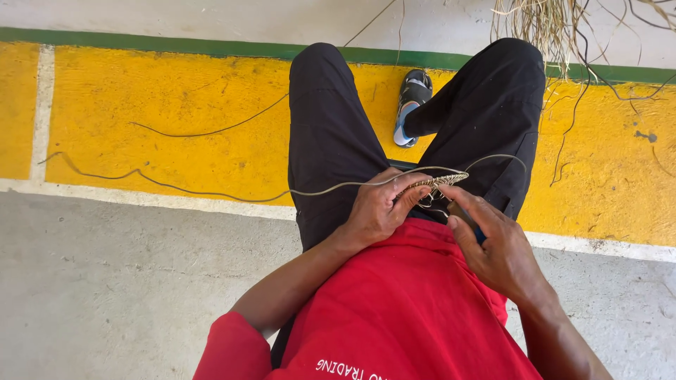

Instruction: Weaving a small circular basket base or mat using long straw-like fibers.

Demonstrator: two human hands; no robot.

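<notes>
I sit with black-trousered legs stretched over a yellow-painted floor. My left hand pinches a small flat woven piece of pale fibre, seen edge-on above my lap. A long thin fibre strand trails from it leftward across the floor. My right hand is beside the woven piece, fingers curled around a thin blue-handled tool whose tip is hidden, its index finger reaching toward the weave.
A bundle of dry fibre strands hangs at the upper right. Loose strands lie on the yellow floor. A green stripe borders it. Grey concrete lies nearer me. My sandalled foot rests between my knees.
</notes>
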